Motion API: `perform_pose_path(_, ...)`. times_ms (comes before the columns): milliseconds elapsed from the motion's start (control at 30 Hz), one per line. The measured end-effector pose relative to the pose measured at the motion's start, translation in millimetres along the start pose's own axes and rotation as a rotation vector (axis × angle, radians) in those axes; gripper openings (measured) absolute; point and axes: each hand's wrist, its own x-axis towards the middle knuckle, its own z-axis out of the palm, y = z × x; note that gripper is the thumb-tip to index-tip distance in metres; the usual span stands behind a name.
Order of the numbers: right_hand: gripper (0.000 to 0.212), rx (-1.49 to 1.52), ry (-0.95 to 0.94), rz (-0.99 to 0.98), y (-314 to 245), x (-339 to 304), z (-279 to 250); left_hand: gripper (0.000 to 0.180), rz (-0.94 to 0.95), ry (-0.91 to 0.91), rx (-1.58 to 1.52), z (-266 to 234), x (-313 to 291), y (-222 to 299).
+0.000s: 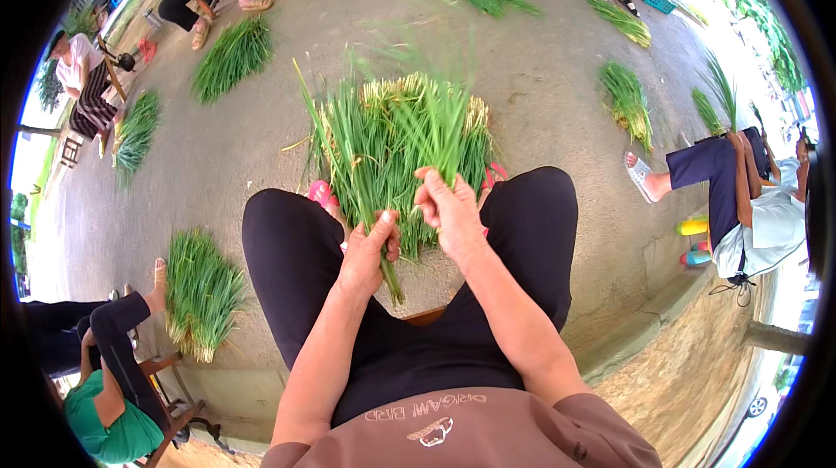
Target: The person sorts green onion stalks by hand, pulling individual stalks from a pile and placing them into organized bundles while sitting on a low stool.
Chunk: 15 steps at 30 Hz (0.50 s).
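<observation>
Between my feet lies a big heap of chives (397, 150), long thin green leaves with pale ends along its far edge. My left hand (367, 252) is closed round a bunch of chives (348, 168) that points away from me, its lower ends sticking out below the fist. To its right, my right hand (451, 214) pinches a smaller bunch of chives (442, 124) over the heap. The leaf tips of that smaller bunch are smeared by motion. The two hands are apart, above and between my knees.
Several people sit around on low seats. Separate piles of chives lie on the concrete ground (540, 111): one pile (202, 292) at left, another (233, 59) far left, a third (625, 104) at right. A kerb (640, 316) runs behind me at right.
</observation>
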Motion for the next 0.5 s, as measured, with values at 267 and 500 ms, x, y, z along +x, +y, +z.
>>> perform_pose_path(267, 0.014, -0.066, -0.125, 0.063, 3, -9, -13, 0.03, 0.094, 0.009, -0.237, -17, 12, 15)
perform_pose_path(500, 0.012, -0.366, -0.151, 0.064, 35, -15, -7, 0.038, 0.191, -0.113, -0.378, -25, 13, 20)
